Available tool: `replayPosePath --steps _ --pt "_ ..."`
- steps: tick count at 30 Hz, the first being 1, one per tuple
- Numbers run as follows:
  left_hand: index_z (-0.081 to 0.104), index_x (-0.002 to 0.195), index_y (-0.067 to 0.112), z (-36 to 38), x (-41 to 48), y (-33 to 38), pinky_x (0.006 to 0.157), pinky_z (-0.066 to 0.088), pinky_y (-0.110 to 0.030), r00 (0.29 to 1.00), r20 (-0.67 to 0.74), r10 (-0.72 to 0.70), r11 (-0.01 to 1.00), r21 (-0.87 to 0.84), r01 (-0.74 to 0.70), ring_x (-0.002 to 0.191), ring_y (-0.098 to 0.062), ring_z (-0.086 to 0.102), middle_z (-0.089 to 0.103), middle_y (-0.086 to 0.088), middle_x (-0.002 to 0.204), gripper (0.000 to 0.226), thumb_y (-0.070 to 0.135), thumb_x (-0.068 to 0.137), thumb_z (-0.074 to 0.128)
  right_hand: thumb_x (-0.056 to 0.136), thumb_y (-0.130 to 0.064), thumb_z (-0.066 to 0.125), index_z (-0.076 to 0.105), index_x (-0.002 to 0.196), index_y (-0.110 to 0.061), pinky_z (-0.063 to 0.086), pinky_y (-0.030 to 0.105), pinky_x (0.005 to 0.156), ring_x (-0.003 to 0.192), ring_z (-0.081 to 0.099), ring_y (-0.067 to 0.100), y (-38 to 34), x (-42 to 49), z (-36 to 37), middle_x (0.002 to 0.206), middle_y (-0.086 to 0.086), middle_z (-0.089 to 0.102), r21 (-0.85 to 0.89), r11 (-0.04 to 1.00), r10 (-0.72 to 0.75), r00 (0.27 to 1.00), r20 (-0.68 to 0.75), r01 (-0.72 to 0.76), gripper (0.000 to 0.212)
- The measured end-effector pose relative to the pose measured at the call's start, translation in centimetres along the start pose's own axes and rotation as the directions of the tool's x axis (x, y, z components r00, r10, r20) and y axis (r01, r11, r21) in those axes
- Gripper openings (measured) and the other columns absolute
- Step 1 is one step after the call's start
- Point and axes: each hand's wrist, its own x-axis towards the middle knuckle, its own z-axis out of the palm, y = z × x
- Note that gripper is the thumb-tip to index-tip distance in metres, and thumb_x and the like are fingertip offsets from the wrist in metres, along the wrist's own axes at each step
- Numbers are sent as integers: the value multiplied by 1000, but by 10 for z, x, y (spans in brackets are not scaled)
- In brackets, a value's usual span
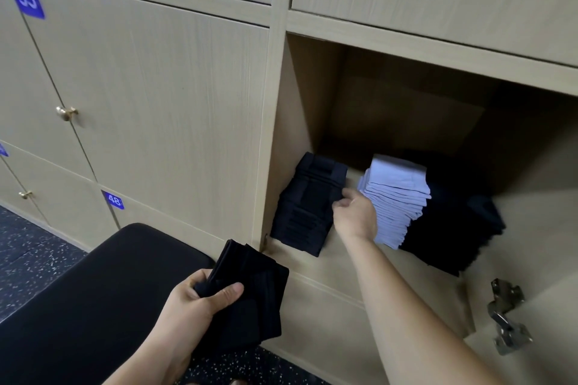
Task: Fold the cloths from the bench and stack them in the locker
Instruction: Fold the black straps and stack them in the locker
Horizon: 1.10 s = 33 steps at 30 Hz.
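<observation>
While L hand [200, 297] fingers clamp folded dark cloth [247, 294], R hand [356, 216] fingers curled, touching dark stack [309, 203].

Both bare hands in view; left closed in a grasp, right extended forward.

The left hand [200, 300] is seen low in the frame, its forearm entering from the bottom edge; the fingers are curled and the thumb [230, 291] is laid across the front, so that a folded dark cloth [250, 294] is pinched between thumb and fingers. The right arm is stretched out nearly straight from the lower right, forearm bare, wrist slightly bent. The right hand [356, 216] is held back-up, fingers [342, 201] loosely curled, their tips touching the side of the dark stack [308, 203]. Whether anything is gripped there cannot be determined.
</observation>
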Motion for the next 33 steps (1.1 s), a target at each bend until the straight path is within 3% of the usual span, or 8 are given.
replayPosePath --steps 3,6,9,11,13,22,25,33 --pt "66 101 1 4 -12 6 67 57 -39 999 29 -22 999 -41 23 80 -37 72 74 -21 91 31 8 73 78 90 -16 58 62 124 -17 44 27 78 101 63 19 1 -33 -10 103 -4 69 125 992 -33 998 50 26 34" --pt "65 105 0 10 -26 10 71 58 -42 998 58 -38 995 -86 43 85 -40 71 73 -23 94 36 8 73 78 86 -29 68 66 115 -15 52 29 87 97 66 15 4 -82 -14 102 -3 69 289 957 -89 953 290 1 32" --pt "65 107 0 18 -42 13 68 58 -39 995 87 -49 994 -98 58 85 -37 72 73 -22 96 36 8 75 77 86 -45 67 68 110 -18 49 21 85 98 64 9 13 -133 -16 105 -5 69 313 945 -88 853 515 -92 37" --pt "65 107 -1 21 -54 12 61 58 -36 994 91 -51 995 -83 59 79 -34 73 73 -22 94 34 8 76 77 86 -48 66 70 96 -19 49 22 77 89 66 10 21 -157 -20 93 -8 70 383 898 -41 824 564 -217 31" --pt "65 107 -2 24 -64 8 58 58 -36 994 86 -63 995 -75 70 75 -33 72 73 -22 93 33 8 77 77 88 -39 66 68 87 -17 47 21 70 81 63 9 27 -171 -27 85 -7 68 452 847 1 851 525 -280 22" --pt "65 114 4 37 -97 5 73 57 -36 978 167 -123 992 -11 126 91 -30 73 75 -14 98 39 21 80 77 89 -23 67 69 92 -12 50 19 71 83 63 10 27 -194 -63 91 -1 71 531 832 12 963 268 -158 11" --pt "64 113 5 38 -100 10 75 57 -38 986 149 -71 997 2 71 92 -30 72 75 -13 98 36 15 81 76 91 -17 62 66 104 -17 50 19 85 98 63 6 28 -192 -74 103 -6 68 521 852 -108 953 282 -58 14" --pt "64 113 3 41 -101 17 65 57 -32 992 123 -13 1000 -26 17 88 -27 73 75 -13 99 35 11 81 76 87 -12 66 68 98 -20 47 8 78 94 63 -2 26 -183 -93 98 -11 69 431 897 -237 930 281 99 14"
